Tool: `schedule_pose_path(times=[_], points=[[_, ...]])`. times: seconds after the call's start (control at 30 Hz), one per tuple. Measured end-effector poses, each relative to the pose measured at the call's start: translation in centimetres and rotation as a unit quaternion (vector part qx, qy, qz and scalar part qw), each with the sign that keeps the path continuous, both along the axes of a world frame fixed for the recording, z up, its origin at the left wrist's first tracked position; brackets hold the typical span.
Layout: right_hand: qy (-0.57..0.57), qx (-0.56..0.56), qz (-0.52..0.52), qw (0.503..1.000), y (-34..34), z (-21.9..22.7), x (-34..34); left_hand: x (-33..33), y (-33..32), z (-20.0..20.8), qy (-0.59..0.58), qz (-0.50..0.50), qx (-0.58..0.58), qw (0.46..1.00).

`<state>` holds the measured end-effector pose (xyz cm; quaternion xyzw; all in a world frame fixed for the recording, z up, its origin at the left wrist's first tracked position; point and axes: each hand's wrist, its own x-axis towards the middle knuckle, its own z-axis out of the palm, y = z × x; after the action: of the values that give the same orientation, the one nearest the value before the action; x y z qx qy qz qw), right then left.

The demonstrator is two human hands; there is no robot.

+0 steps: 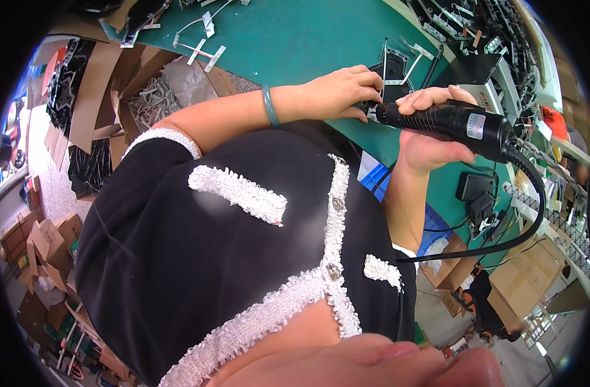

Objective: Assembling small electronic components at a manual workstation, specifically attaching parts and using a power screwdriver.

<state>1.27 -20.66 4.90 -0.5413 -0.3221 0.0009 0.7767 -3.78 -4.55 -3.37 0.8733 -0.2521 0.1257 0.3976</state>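
Observation:
My right hand [429, 152] is wrapped round a black electric screwdriver [459, 124], a thick cylinder with a pale label and a heavy cord [535, 213] at its rear end. The screwdriver lies nearly level, its front end pointing left toward my left fingertips. My left hand [345, 93], with a grey-green bangle [270, 106] on its wrist, closes its fingers on a small dark part at that front end. The screwdriver's tip and most of the part are hidden by my fingers. Just beyond them a black plastic housing [398, 63] lies on the green bench top [295, 45].
White light strips [199, 51] joined by wires lie at the far left of the bench. Black housings and strips [459, 26] are heaped at the far right. A black power adapter [470, 186] with cables sits at the right. Cardboard boxes [101, 97] stand left of the bench.

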Motion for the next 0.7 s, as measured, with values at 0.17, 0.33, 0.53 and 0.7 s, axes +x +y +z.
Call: schedule_pose_path(times=[0.17,0.33,0.53,0.7], points=[[-0.014,-0.007,0.032,0.999,0.3,-0.4,-0.3,0.0,0.0,-0.1,-0.031,0.005,0.031,0.999],[-0.019,-0.023,0.082,0.996,0.4,-0.8,-0.3,-0.2,0.2,-0.2,-0.008,-0.006,0.001,1.000],[-0.016,-0.029,0.053,0.998,0.4,-0.5,-0.5,0.1,0.2,0.2,-0.037,-0.005,0.036,0.999],[0.022,0.128,-0.010,0.991,-6.6,-0.7,1.9,1.6,3.2,1.8,0.112,-0.098,-0.143,0.979]])
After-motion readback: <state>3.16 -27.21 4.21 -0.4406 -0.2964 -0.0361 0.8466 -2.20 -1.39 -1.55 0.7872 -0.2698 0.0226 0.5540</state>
